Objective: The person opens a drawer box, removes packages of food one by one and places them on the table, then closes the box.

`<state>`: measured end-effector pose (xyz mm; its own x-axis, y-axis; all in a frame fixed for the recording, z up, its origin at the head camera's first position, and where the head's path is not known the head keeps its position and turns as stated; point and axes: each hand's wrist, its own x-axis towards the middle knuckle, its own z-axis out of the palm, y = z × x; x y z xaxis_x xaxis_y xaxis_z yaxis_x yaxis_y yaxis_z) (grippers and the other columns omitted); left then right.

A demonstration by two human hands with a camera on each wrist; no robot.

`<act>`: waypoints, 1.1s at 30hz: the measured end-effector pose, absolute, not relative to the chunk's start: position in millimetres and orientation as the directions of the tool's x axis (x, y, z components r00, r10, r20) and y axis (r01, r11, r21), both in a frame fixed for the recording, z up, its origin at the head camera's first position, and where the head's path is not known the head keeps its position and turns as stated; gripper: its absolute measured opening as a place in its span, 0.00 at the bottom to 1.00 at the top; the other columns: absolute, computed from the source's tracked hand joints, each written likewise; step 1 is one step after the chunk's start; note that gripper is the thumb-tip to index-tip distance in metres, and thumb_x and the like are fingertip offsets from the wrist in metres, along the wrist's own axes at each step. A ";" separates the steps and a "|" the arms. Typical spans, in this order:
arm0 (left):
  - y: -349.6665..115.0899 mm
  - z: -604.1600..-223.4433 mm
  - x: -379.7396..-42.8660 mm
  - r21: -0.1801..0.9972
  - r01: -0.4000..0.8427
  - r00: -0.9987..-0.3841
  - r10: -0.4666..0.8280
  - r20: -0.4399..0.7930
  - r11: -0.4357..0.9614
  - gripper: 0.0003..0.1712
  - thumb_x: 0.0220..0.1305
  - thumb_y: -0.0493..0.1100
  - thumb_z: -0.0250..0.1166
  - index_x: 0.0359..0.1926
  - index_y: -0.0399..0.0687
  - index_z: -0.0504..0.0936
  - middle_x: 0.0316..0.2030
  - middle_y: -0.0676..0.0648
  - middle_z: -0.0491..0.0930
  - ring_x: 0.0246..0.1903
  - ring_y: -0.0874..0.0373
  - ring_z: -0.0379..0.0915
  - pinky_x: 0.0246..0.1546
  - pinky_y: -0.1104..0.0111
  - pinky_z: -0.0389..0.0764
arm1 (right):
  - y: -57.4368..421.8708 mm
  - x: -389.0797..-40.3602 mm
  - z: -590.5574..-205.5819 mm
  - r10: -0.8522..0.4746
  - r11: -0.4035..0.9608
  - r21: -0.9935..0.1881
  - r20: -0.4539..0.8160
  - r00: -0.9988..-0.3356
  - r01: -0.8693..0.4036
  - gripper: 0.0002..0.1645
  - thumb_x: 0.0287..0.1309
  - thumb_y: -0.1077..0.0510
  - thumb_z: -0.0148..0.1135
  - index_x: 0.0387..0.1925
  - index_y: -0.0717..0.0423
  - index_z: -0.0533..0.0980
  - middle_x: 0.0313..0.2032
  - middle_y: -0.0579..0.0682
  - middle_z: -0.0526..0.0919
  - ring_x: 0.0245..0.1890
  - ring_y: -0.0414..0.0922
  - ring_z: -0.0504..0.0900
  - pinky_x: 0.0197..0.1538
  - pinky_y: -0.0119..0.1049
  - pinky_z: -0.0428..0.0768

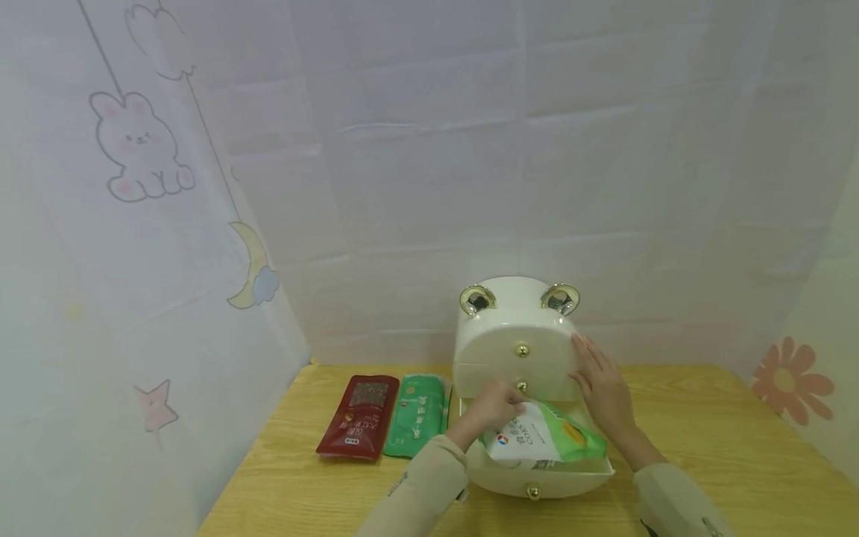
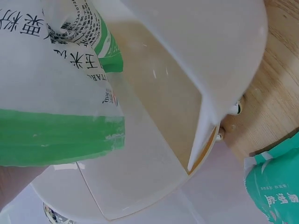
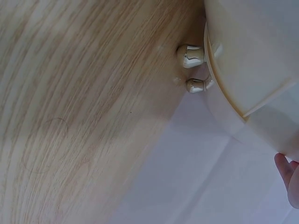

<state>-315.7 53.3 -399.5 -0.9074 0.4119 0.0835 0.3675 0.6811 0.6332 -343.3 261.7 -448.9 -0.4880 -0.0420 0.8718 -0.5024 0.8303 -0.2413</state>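
My left hand pinches the upper left corner of a white and green bag of corn starch. The bag lies tilted over the pulled-out bottom drawer of a white cabinet with gold knobs and two gold-rimmed eyes on top. In the left wrist view, the bag's green-edged end covers part of the cabinet. My right hand rests against the cabinet's right side with its fingers extended. In the right wrist view, only some fingertips show, at the cabinet's wall.
Left of the cabinet, a green packet and a dark red packet lie side by side on the wooden table. A pale printed cloth hangs behind and beside the table.
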 end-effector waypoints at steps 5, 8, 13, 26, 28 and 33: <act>49.8 -396.4 -310.1 0.667 0.330 -0.917 0.394 0.059 0.668 0.09 0.58 0.35 0.61 0.40 0.41 0.84 0.33 0.48 0.81 0.17 0.63 0.69 0.17 0.76 0.72 | 261.3 -343.5 -448.3 -0.038 0.826 -0.248 0.871 -0.490 -0.506 0.44 0.42 0.70 0.67 0.64 0.55 0.63 0.57 0.63 0.69 0.47 0.64 0.71 0.37 0.57 0.76; 46.8 -395.2 -307.1 0.693 0.305 -0.923 0.381 0.048 0.653 0.09 0.59 0.35 0.60 0.40 0.41 0.84 0.30 0.48 0.80 0.16 0.62 0.70 0.15 0.75 0.72 | 261.2 -343.7 -448.6 -0.040 0.824 -0.246 0.873 -0.486 -0.510 0.44 0.42 0.69 0.67 0.64 0.55 0.63 0.57 0.63 0.69 0.47 0.65 0.71 0.39 0.58 0.75; 40.8 -394.5 -303.1 0.704 0.309 -0.924 0.376 0.065 0.639 0.08 0.58 0.35 0.61 0.38 0.40 0.84 0.28 0.47 0.81 0.18 0.63 0.70 0.17 0.74 0.73 | 261.7 -344.1 -449.7 -0.041 0.822 -0.246 0.874 -0.484 -0.514 0.44 0.42 0.69 0.67 0.64 0.55 0.62 0.57 0.64 0.69 0.47 0.66 0.70 0.42 0.59 0.73; 25.7 -389.7 -293.3 0.741 0.306 -0.928 0.362 0.091 0.598 0.10 0.58 0.36 0.61 0.40 0.39 0.83 0.26 0.47 0.81 0.16 0.62 0.69 0.15 0.74 0.72 | 260.3 -342.4 -447.7 -0.047 0.821 -0.227 0.888 -0.457 -0.524 0.44 0.39 0.70 0.68 0.62 0.58 0.64 0.56 0.65 0.70 0.47 0.66 0.71 0.43 0.59 0.72; 22.5 -388.2 -292.9 0.730 0.338 -0.921 0.368 0.127 0.594 0.10 0.58 0.35 0.61 0.40 0.38 0.83 0.28 0.45 0.82 0.17 0.63 0.68 0.16 0.74 0.72 | 260.3 -342.4 -447.6 -0.047 0.820 -0.226 0.889 -0.456 -0.526 0.44 0.39 0.70 0.68 0.62 0.59 0.64 0.56 0.65 0.70 0.48 0.66 0.71 0.44 0.59 0.72; 12.0 -389.7 -289.7 0.741 0.361 -0.918 0.355 0.176 0.567 0.11 0.58 0.34 0.61 0.41 0.37 0.83 0.32 0.43 0.81 0.18 0.65 0.68 0.16 0.75 0.72 | 260.1 -342.1 -447.6 -0.045 0.820 -0.229 0.888 -0.459 -0.525 0.44 0.39 0.71 0.67 0.62 0.59 0.64 0.56 0.65 0.70 0.48 0.66 0.70 0.44 0.59 0.72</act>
